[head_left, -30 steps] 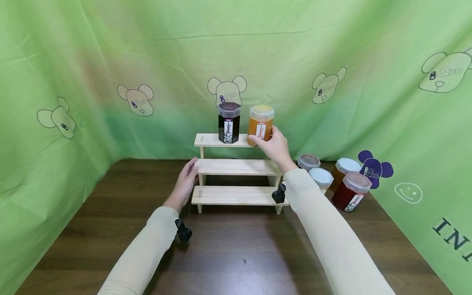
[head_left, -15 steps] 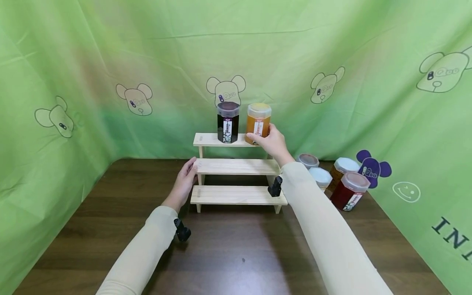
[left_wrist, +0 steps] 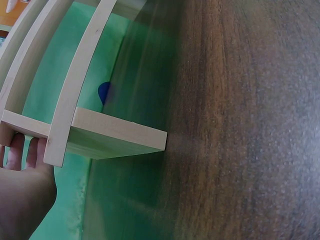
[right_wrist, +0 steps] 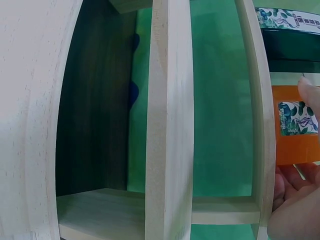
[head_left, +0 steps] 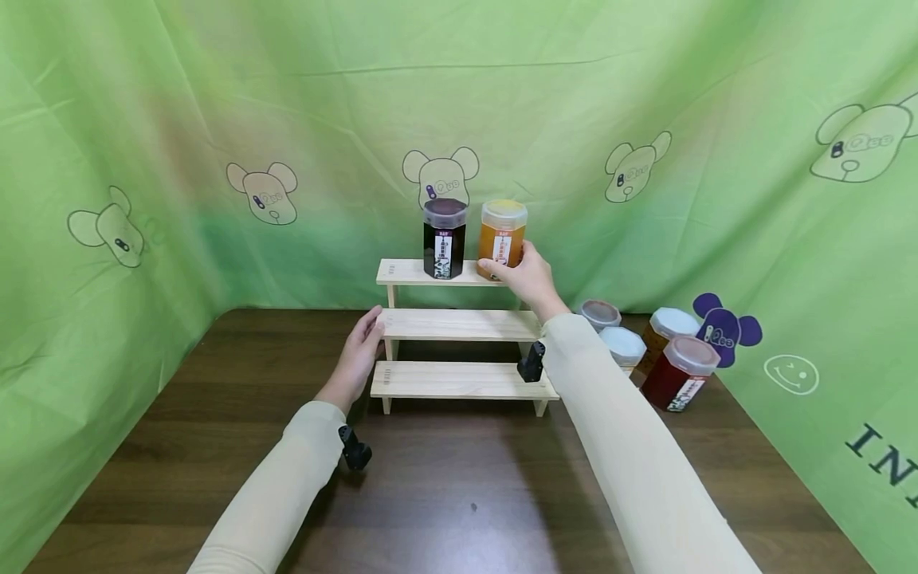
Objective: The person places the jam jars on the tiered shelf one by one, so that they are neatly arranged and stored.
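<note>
- Your right hand has its thumb and fingers curled round the lower part of the orange jar, thumb on the left, fingers on the right.
- The orange jar, in that hand, is upright at the top tier of the wooden stand.
- Your left hand has its fingers loosely extended against the left end of the stand's middle tier, lower than your right hand.
- Left of your right hand, a dark jar stands upright on the top tier, apart from the orange jar by a narrow gap.
- Right of your right hand, on the desk, is a group of jars partly hidden by your sleeve; the red jar is nearest you, with an amber jar behind it.
</note>
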Demonstrator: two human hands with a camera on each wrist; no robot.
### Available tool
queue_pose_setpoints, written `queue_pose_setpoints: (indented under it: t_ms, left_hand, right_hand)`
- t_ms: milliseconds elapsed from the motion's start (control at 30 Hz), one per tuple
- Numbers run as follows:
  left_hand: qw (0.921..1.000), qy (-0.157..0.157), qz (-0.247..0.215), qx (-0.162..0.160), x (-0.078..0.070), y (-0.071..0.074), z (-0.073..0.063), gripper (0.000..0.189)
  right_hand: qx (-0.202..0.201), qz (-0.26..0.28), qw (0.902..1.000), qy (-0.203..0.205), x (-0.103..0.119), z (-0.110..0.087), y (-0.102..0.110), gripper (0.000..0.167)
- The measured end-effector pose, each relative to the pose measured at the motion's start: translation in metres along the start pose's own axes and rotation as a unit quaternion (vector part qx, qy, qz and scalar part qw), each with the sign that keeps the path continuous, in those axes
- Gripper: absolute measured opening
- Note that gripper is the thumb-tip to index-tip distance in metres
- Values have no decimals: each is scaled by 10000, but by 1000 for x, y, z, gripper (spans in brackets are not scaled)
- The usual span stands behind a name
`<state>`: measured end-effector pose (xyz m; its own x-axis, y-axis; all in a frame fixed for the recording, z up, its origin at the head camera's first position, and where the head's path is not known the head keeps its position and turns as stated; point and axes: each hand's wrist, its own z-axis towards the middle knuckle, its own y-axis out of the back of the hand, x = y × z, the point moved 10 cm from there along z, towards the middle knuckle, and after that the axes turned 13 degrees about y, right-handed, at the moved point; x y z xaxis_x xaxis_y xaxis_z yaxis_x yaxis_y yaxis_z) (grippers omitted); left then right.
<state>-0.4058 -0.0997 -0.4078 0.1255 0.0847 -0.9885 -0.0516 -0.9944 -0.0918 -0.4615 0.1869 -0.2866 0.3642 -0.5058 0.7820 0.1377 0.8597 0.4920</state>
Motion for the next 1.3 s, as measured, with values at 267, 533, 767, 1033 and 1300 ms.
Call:
queue_pose_setpoints:
  t_ms: [267, 533, 767, 1033, 1300]
  left_hand:
    - [10000, 6, 43, -19, 0, 1, -2, 50]
    - [10000, -48, 10, -39, 1, 2, 1, 50]
    - [10000, -41, 54, -60, 2, 2, 3, 50]
    - [10000, -35, 27, -86, 0, 1, 0, 51]
    - [10000, -25, -36, -54, -1, 1, 1, 51]
  right_hand:
    - [-64, -34, 9999, 129, 1, 0, -1, 84]
    - [-94, -90, 9993, 342, 4, -2, -2, 85]
    - [-93, -131, 9992, 373, 3, -4, 0, 94]
    - [92, 207, 9996, 189, -3, -9, 1, 106]
    - [265, 129, 9992, 278, -4, -17, 9, 107]
